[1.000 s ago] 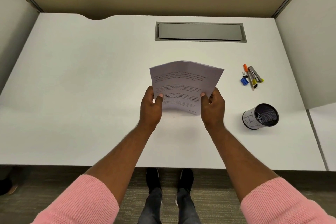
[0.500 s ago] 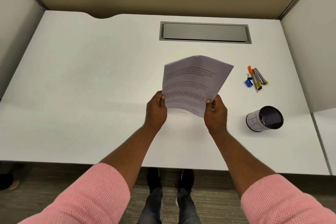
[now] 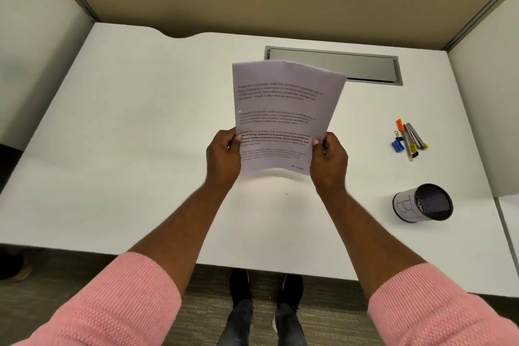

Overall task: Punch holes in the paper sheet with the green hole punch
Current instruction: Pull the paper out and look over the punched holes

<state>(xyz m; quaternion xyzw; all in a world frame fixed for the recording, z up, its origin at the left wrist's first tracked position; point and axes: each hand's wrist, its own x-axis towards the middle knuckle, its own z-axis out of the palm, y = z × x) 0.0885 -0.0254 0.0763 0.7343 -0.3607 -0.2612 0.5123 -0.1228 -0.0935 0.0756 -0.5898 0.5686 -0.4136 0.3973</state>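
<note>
The white desk [image 3: 140,149] shows no green punch. Your left hand [image 3: 223,154] and right hand [image 3: 328,161] now pinch the paper sheet [image 3: 283,112] raised more upright, perhaps checking its holes.

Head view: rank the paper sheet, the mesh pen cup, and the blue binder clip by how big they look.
1. paper sheet, though it's held nearer the camera
2. mesh pen cup
3. blue binder clip

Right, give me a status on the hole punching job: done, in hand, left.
Done: the paper sheet is picked up, and a tiny mark by its left edge might be a hole, too small to tell. In hand: left hand and right hand hold its lower corners above the desk. Left: no green hole punch is in view, so any further punching means finding it first.
</note>
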